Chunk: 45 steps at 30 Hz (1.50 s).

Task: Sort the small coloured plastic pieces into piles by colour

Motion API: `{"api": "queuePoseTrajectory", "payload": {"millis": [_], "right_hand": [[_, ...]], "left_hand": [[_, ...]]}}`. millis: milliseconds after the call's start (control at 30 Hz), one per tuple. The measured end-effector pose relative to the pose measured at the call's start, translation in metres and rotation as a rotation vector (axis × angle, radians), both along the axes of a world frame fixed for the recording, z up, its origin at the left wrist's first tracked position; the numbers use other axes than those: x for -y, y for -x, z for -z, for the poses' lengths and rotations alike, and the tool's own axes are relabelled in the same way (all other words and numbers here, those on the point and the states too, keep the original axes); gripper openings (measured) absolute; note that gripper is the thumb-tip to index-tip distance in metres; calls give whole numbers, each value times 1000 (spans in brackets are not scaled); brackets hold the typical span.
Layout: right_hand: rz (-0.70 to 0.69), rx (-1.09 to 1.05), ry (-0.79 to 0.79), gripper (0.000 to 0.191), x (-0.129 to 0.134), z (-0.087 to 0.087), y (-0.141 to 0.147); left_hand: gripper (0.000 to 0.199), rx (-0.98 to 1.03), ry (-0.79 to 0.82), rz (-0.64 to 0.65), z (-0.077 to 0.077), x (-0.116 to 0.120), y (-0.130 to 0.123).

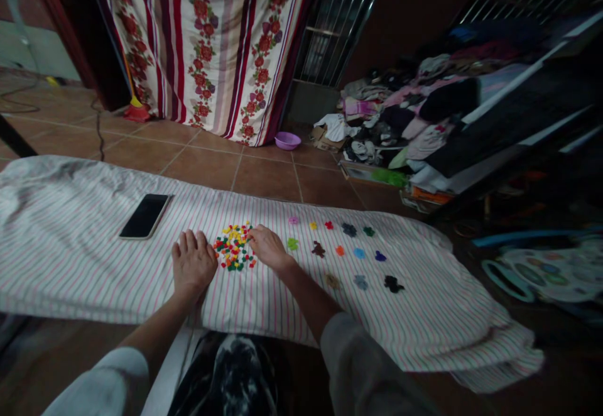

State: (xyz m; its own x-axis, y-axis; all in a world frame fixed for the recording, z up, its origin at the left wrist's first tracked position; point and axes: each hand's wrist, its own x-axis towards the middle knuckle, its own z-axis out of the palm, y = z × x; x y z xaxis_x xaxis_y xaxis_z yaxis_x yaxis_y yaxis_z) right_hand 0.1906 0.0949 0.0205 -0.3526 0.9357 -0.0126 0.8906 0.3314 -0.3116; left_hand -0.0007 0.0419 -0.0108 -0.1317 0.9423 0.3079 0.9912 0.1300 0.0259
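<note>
A mixed pile of small red, yellow, green, orange and white pieces lies on a striped cloth. My left hand rests flat on the cloth at the pile's left edge, fingers spread a little. At the upper right edge of the pile, my right hand has its fingers pinched together; whatever is between them is hidden. Right of it sit small single-colour heaps in rows, among them a lime green heap, a pink heap, a brown heap, a light blue heap and a black heap.
A dark-screened phone lies on the cloth to the left. Beyond the cloth-covered surface are a tiled floor, a purple bowl, a flowered curtain and a large pile of clothes.
</note>
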Motion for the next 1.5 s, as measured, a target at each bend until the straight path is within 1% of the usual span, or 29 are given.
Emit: {"api": "queuePoseTrajectory", "payload": {"millis": [167, 300, 500, 633, 700, 767, 900, 967, 1067, 1167, 1233, 1300, 1367, 1433, 1500], "right_hand": [[17, -178, -46, 18, 3, 4, -7], [33, -318, -45, 15, 6, 5, -11], [41, -424, -31, 15, 18, -9, -18], [115, -464, -42, 12, 25, -14, -37], [182, -496, -54, 11, 26, -14, -56], [261, -547, -83, 11, 24, -12, -81], [464, -618, -183, 13, 14, -12, -147], [585, -595, -261, 13, 9, -13, -181], [744, -528, -321, 18, 7, -16, -231], [853, -482, -319, 19, 7, -15, -276], [942, -466, -340, 16, 7, -13, -302], [1031, -454, -339, 14, 6, -7, -323], [1093, -456, -332, 14, 5, 1, -338], [1111, -463, -329, 14, 3, 10, -349], [1066, -468, -329, 12, 1, 19, -356]], "left_hand": [[55, -18, -6, 1, -3, 2, -1], [55, -39, 8, 11, -7, 3, -2], [52, -54, 21, 9, -14, 7, -4], [48, 12, 50, 20, -22, 10, -6], [46, 34, 50, 29, -25, 10, -7], [45, 47, 35, 42, -26, 11, -7], [44, 41, 19, 54, -24, 11, -7], [43, 19, 15, 49, -24, 12, -7], [44, -4, 19, 48, -24, 11, -8], [45, -21, 41, 44, -25, 11, -8], [45, -32, 55, 36, -25, 10, -9], [45, -33, 57, 33, -25, 9, -9], [45, -25, 55, 36, -25, 9, -9], [45, -22, 62, 36, -25, 8, -9], [45, -31, 80, 31, -25, 8, -9]]}}
